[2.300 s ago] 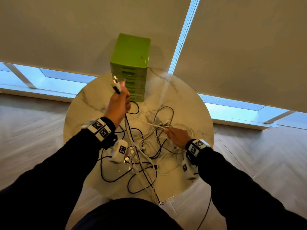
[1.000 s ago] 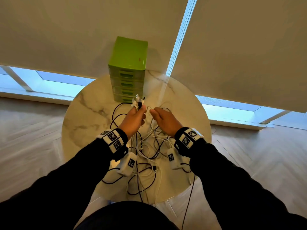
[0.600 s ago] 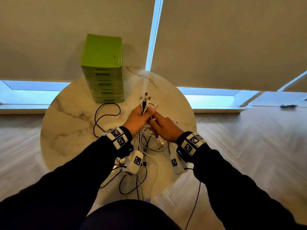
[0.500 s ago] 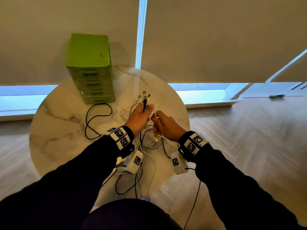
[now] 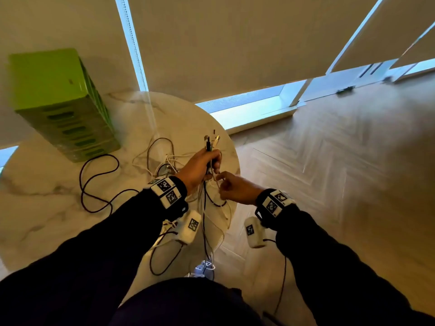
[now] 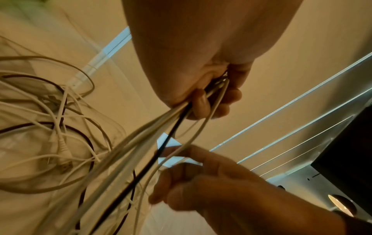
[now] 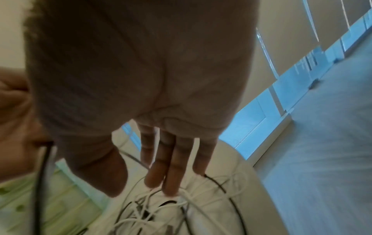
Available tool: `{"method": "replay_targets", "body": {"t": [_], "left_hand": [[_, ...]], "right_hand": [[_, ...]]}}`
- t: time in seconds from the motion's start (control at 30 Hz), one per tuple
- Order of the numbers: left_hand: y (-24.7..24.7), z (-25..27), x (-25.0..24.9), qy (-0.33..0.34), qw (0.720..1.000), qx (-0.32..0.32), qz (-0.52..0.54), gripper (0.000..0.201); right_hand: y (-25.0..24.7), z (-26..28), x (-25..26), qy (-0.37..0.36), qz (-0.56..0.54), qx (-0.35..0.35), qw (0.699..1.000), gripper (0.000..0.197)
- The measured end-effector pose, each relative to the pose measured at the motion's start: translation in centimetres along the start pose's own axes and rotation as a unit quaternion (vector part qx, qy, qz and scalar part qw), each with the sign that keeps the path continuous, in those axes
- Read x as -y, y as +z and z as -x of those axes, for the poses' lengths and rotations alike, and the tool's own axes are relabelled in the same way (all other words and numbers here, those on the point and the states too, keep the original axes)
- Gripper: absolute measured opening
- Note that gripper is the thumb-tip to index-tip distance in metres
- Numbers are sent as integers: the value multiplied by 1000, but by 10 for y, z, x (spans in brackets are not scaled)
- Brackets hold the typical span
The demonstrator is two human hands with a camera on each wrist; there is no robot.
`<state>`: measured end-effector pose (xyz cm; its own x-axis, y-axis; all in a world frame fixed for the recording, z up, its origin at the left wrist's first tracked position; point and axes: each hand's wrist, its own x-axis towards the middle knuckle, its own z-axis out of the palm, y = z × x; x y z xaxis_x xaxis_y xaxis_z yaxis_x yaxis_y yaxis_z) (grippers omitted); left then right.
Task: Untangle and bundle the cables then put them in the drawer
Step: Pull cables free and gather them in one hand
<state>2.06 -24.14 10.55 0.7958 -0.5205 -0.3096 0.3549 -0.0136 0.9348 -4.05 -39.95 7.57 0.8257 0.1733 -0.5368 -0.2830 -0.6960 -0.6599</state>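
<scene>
My left hand (image 5: pixel 202 165) is raised over the right part of the round marble table (image 5: pixel 42 208) and grips a bunch of white and black cables, whose plug ends (image 5: pixel 211 141) stick up from the fist. The left wrist view shows the left hand (image 6: pixel 201 95) curled round the strands. Just below it, my right hand (image 5: pixel 231 188) has its fingers nearly straight in the right wrist view (image 7: pixel 165 174), and one white cable (image 6: pixel 201 127) runs across its index finger. The loose tangle (image 5: pixel 164 164) lies on the table beneath. A green drawer unit (image 5: pixel 58 107) stands at the far left, all drawers closed.
A black cable loop (image 5: pixel 80 182) trails across the table toward the drawer unit. The table's right edge (image 5: pixel 236 161) is right beside my hands, with wooden floor (image 5: pixel 329 184) beyond it. Some cables hang down past the near edge.
The view has swung right, so the drawer unit now sits far left. Both hands have moved toward the table's right edge; the right hand has dropped below the left, which keeps its grip.
</scene>
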Motion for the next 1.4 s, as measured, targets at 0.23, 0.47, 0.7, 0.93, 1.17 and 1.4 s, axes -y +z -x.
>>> {"method": "replay_targets", "body": {"t": [0.23,0.47,0.7,0.93,1.17,1.4], "left_hand": [[-1,-3,1,-16,998,-52,-26,28],[-29,4,0,-16,990,-96,98,36],[-29,16,-5,-8,988,-35,148,38],[-39,19,-5,21,989,-73,128,41],[-54,12,7,23,978,-174,112,44],[-55,23,-3,-13,981,-107,164,40]], "right_hand": [[5,12,5,-134,42,-104,985,30],[-30,22,-25,117,170,-19,978,22],[-7,5,-5,25,195,-12,980,97],[18,-2,46,-154,67,-4,986,23],[-4,12,58,-180,17,-116,977,27],[-32,11,20,228,273,106,928,40]]}}
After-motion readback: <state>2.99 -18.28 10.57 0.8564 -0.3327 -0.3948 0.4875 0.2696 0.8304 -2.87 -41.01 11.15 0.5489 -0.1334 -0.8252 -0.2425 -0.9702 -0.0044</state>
